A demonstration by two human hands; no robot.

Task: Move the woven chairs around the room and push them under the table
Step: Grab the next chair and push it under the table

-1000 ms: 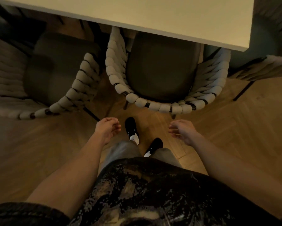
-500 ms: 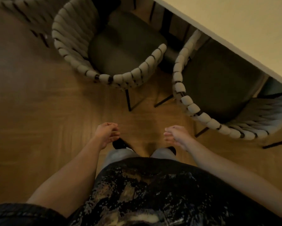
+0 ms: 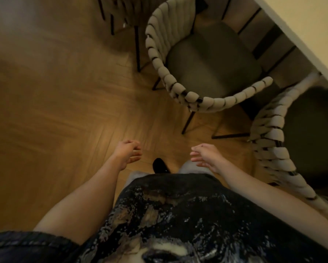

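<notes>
We see two woven chairs with thick padded bands on dark thin legs: the middle chair (image 3: 206, 59) stands partly under the pale table (image 3: 311, 29), the right chair (image 3: 284, 141) beside it. Our left hand (image 3: 128, 153) and right hand (image 3: 206, 156) hang loosely curled, holding nothing, above the herringbone wood floor (image 3: 64, 111).

The table (image 3: 309, 25) hides both woven chairs' (image 3: 206, 59) fronts; the frame crops it.

— What's underfoot?
— A wooden herringbone floor (image 3: 68, 114), warm and dim, with a brighter patch near the middle.
— And top right?
— The pale worktop (image 3: 311, 25) edge.
</notes>
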